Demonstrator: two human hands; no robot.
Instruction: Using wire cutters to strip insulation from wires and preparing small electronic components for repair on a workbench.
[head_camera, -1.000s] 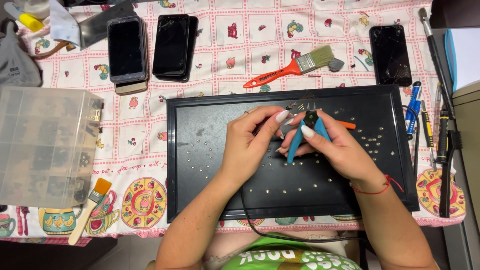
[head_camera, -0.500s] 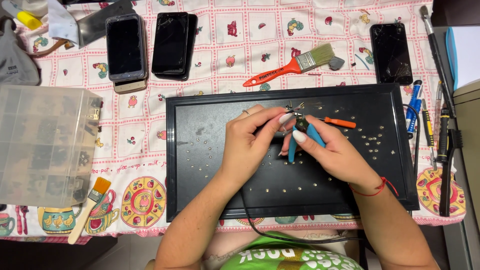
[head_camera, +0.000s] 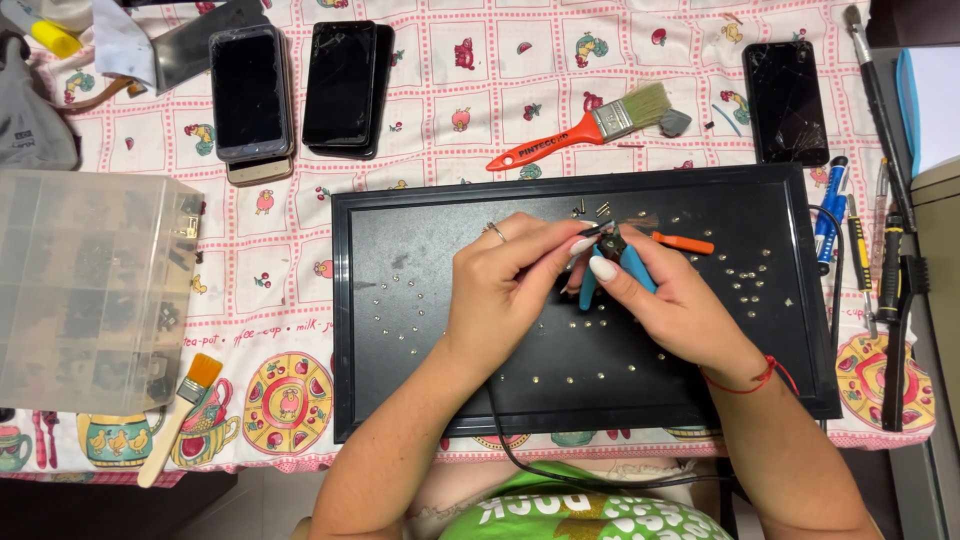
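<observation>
Your left hand (head_camera: 510, 285) lies knuckles-up with the wrist low, its thumb and forefinger pressed together on a small dark part (head_camera: 610, 240) just past the fingertips; a ring sits on one finger. Your right hand (head_camera: 670, 300) meets it from the other side, fingers curled and closed around the blue-handled pliers (head_camera: 588, 288), whose handles show between the two hands while the nose points at the pinched part. Both forearms angle in from the bottom edge so the hands touch at the fingertips, and a red cord circles your right wrist. Just beyond your right fingers lies an orange-handled tool (head_camera: 685, 243). Under both hands is the black tray (head_camera: 400, 250), dotted with tiny screws (head_camera: 745, 275) on every side of them. Further out beyond the fingertips lies an orange-handled brush (head_camera: 585, 132), with dark phones (head_camera: 250, 95) past your left hand and a clear compartment box (head_camera: 85, 280) well off to your left.
</observation>
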